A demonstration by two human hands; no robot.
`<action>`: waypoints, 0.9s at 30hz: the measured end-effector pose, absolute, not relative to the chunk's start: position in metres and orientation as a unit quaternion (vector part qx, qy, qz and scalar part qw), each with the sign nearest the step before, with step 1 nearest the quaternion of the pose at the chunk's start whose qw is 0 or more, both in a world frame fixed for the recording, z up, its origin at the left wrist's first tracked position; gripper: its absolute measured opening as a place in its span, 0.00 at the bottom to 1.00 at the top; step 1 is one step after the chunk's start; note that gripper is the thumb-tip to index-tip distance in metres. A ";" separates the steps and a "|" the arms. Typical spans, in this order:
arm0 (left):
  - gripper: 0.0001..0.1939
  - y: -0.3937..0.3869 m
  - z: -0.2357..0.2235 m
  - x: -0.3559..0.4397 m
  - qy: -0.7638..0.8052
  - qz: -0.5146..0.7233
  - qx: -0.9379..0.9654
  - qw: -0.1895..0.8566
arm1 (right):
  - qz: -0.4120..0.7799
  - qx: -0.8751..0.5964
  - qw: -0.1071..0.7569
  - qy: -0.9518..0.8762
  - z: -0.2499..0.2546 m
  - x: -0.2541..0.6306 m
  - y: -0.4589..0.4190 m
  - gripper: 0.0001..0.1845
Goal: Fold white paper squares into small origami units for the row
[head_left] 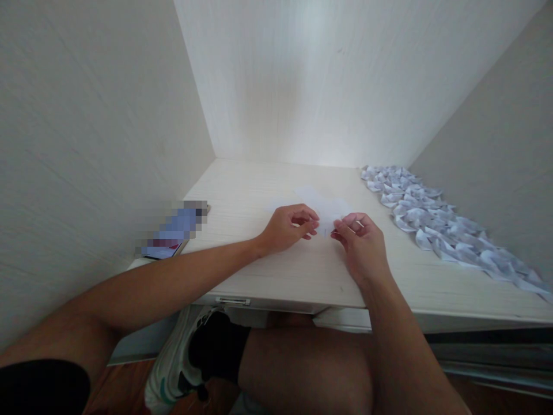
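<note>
A small piece of white paper (327, 226) is between my two hands, just above the desk. My left hand (290, 226) is closed, thumb and fingertips pinched at the paper's left edge. On the other side, my right hand (363, 242) pinches the paper between thumb and index finger. The paper is pale against the pale desk, so its exact folds are hard to make out. Loose flat white sheets (313, 196) lie on the desk just beyond my fingers.
Rows of folded white paper pieces (432, 213) run along the right side of the white desk (276, 276). A phone with a blurred screen (177, 227) leans at the left wall. Panels enclose the back and both sides. My leg is bent under the desk's drawer (233, 301).
</note>
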State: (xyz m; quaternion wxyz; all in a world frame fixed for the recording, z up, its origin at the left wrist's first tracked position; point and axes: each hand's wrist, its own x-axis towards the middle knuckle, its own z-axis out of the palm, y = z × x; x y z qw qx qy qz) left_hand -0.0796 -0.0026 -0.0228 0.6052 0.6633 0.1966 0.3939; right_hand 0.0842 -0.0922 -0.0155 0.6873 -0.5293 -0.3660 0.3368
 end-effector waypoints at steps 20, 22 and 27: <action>0.08 0.005 -0.006 -0.094 0.058 0.399 0.866 0.296 | 0.499 -0.504 0.649 -0.275 -0.013 0.089 -0.099 0.17; 0.05 0.003 -0.005 -0.093 0.072 0.433 0.852 0.284 | 0.529 -0.498 0.631 -0.272 -0.012 0.090 -0.100 0.17; 0.07 -0.005 -0.006 -0.086 0.154 0.468 0.753 0.437 | 0.544 -0.473 0.629 -0.292 -0.008 0.088 -0.103 0.20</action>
